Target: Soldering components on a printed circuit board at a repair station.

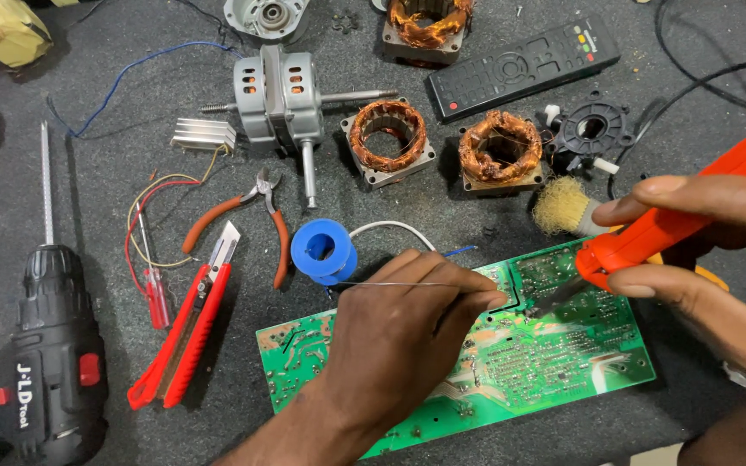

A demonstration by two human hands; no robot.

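Soldering iron (pixel 649 237) over circuit board (pixel 563 362)

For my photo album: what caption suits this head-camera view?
Left hand feeds solder wire while right hand holds an orange soldering iron to a green circuit board.

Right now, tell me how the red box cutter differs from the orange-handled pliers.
The box cutter is one straight red body with its blade out; the pliers have two curved orange handles, spread apart. The cutter looks longer, the pliers shorter. Both lie untouched on the dark mat, left of the blue spool.
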